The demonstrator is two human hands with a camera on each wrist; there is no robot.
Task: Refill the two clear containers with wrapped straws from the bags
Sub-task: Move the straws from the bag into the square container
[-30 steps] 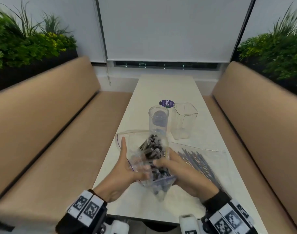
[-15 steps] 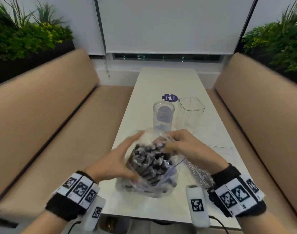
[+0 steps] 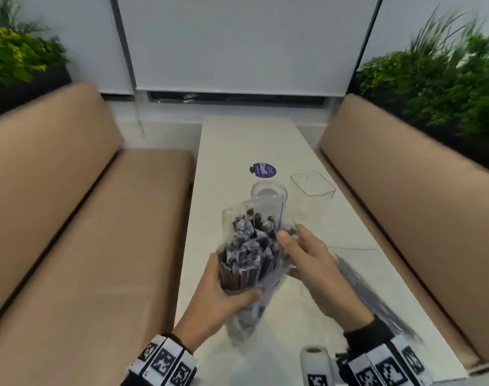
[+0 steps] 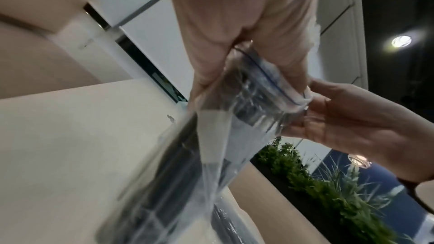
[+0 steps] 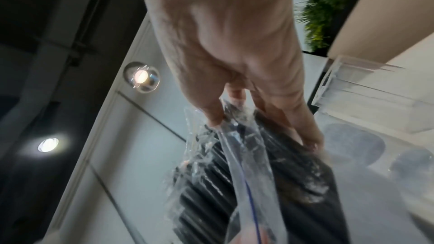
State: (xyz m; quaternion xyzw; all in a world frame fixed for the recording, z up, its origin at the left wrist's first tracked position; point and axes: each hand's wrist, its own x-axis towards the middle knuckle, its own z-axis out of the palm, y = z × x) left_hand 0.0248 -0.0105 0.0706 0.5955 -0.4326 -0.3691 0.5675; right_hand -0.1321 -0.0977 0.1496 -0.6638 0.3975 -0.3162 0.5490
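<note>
A clear zip bag of dark wrapped straws stands upright over the near part of the white table. My left hand grips the bundle round its middle through the plastic. My right hand holds the bag's upper right side, thumb in front and fingers behind. The bag's mouth is open at the top. Just beyond it stand an empty round clear container and an empty square clear container. The right wrist view shows my fingers on the bag, with the square container close by.
A second flat bag of straws lies on the table under my right forearm. A purple round sticker sits behind the containers. Tan benches run along both sides, with plants behind them.
The bag has been raised and turned upright. My left hand has shifted from the bag's mouth to wrap round the bundle. My right hand has moved to the bag's right side.
</note>
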